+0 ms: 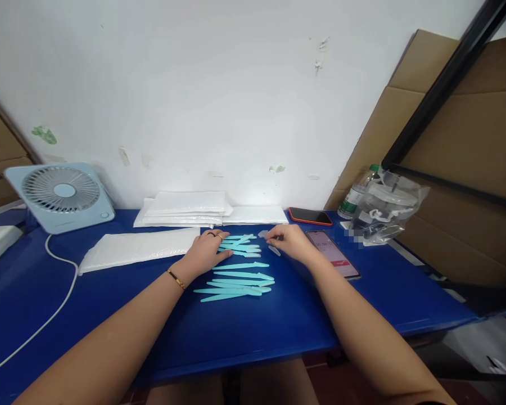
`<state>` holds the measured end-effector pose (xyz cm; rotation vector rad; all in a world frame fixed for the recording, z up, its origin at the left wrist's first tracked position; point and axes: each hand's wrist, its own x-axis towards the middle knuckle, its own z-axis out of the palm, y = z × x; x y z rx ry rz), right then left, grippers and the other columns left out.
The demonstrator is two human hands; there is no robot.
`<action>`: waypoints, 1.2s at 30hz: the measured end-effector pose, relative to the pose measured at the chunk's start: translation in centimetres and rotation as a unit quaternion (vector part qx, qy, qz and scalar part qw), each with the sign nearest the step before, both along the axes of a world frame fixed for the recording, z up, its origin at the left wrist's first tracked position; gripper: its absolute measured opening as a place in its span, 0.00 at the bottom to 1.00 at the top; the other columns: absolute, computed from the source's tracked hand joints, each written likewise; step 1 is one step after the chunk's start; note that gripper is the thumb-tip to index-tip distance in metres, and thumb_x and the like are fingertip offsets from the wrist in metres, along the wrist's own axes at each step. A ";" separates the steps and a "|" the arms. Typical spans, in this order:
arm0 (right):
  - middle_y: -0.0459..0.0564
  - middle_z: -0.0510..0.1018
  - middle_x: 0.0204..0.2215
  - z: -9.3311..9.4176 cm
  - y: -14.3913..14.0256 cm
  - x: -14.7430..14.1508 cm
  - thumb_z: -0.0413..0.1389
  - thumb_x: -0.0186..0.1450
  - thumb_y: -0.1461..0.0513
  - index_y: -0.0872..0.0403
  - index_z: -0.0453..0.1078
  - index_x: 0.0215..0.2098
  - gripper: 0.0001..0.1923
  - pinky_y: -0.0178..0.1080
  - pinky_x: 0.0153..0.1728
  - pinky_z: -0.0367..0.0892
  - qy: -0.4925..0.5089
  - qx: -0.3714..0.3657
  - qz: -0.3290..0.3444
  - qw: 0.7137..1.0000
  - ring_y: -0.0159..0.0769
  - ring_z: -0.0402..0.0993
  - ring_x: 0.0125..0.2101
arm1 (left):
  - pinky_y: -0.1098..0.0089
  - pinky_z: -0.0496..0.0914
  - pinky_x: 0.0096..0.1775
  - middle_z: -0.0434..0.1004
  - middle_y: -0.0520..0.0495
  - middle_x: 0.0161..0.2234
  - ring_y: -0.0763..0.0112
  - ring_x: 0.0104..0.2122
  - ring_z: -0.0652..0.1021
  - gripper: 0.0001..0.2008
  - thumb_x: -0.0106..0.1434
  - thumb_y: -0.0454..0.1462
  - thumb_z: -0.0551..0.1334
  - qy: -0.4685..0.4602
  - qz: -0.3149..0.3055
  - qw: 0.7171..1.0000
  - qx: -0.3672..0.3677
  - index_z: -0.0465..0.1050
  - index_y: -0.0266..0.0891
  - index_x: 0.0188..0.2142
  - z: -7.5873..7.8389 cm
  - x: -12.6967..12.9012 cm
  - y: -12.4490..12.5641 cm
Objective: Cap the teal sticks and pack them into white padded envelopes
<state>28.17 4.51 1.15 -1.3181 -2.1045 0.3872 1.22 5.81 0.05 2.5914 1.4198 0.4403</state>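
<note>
Left hand [206,250] flat on teal sticks [240,245]; right hand [290,241] pinches one (a clear cap [274,250] nearby).

The single view comes from a camera on the person's head, looking forward and down across the blue desk [278,326] toward the white wall [219,84] behind it. It sits close: both forearms run in from the bottom edge, and the desk's near edge lies low in the picture, with cardboard [468,140] filling the right side.
</note>
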 end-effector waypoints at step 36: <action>0.45 0.70 0.22 1.1 -1.4 -0.4 0.55 0.60 0.56 0.56 0.73 0.36 0.12 0.30 0.23 0.61 0.060 -0.178 0.111 0.976 0.27 0.63 0.22 | 0.71 0.63 0.26 0.73 0.49 0.27 0.69 0.26 0.72 0.12 0.57 0.46 0.56 -0.120 -0.014 0.985 -0.126 0.69 0.40 0.31 1.4 0.7 -1.4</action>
